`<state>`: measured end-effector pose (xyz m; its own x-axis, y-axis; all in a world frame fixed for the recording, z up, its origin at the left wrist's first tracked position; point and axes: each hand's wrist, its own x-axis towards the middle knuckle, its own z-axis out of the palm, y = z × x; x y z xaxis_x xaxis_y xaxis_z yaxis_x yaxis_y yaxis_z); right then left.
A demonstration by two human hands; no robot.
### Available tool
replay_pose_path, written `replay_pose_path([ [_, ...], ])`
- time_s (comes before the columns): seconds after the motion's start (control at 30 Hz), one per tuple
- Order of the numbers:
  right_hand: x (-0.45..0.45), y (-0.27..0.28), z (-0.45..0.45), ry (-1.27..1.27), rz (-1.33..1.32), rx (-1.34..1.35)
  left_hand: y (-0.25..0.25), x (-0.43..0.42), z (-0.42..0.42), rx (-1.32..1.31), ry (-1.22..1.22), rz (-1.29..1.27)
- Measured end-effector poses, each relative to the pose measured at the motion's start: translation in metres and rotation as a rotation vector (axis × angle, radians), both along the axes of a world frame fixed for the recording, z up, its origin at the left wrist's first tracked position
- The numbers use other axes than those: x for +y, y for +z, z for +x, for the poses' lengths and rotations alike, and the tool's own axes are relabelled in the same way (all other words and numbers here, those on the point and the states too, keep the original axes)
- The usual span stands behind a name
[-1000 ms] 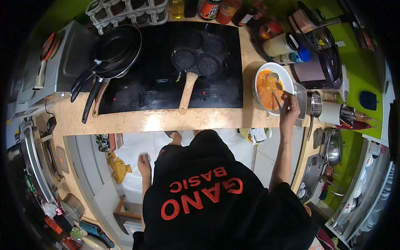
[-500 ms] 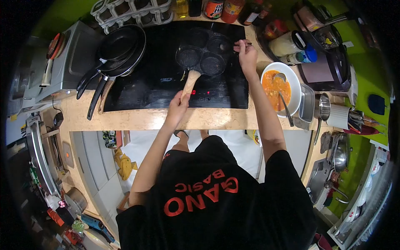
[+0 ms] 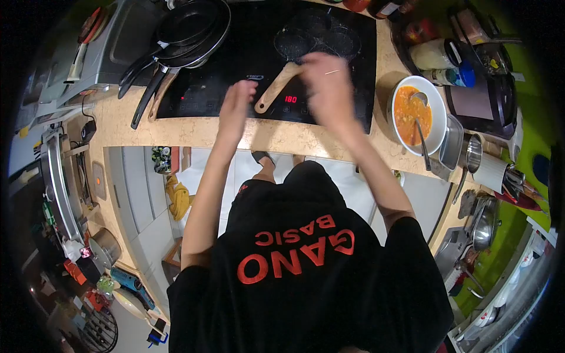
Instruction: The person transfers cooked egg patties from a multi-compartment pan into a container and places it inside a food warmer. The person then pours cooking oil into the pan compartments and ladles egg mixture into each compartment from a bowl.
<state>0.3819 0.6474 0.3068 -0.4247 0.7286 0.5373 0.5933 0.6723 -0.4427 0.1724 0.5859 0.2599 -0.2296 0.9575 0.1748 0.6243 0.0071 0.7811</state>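
Note:
A black pan with several round wells sits on the black glass cooktop. Its wooden handle points toward me and lies free between my hands. My left hand hovers left of the handle, fingers stretched out with nothing in them, slightly blurred. Smeared by motion, my right hand is over the cooktop in front of the pan, covering the handle's far end. A thin light streak crosses the back of that hand; what it is, and whether the fingers hold anything, I cannot make out.
A white bowl of orange-red egg mixture with a ladle stands right of the cooktop. Beside it are a metal tray and a small saucepan. Stacked frying pans sit at the left. Jars line the right back.
My left hand has let go of the wooden handle and moved left of it. My right hand has swung from the pan's right side toward the handle. The head view has shifted.

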Motion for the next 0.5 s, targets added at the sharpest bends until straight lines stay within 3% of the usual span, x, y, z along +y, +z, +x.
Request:
replay_pose_path([
  [0.07, -0.03, -0.019, -0.049, 0.253, -0.009, -0.076, 0.04, -0.026, -0.008, -1.022, -0.194, -0.446],
  [0.1, -0.048, -0.03, -0.072, 0.242, -0.032, -0.257, 0.044, -0.043, -0.011, -1.016, -0.202, -0.454],
  [0.17, -0.071, -0.032, -0.103, 0.221, -0.213, -0.113, 0.045, -0.072, -0.02, -0.735, 0.004, -0.49],
  [0.37, -0.085, -0.061, -0.151, 0.2, -0.158, -0.121, 0.029, -0.095, -0.057, -0.898, 0.103, -0.54],
  [0.5, -0.074, -0.097, -0.168, 0.1, -0.192, -0.179, -0.026, -0.092, -0.098, -0.885, 0.008, -0.504],
])
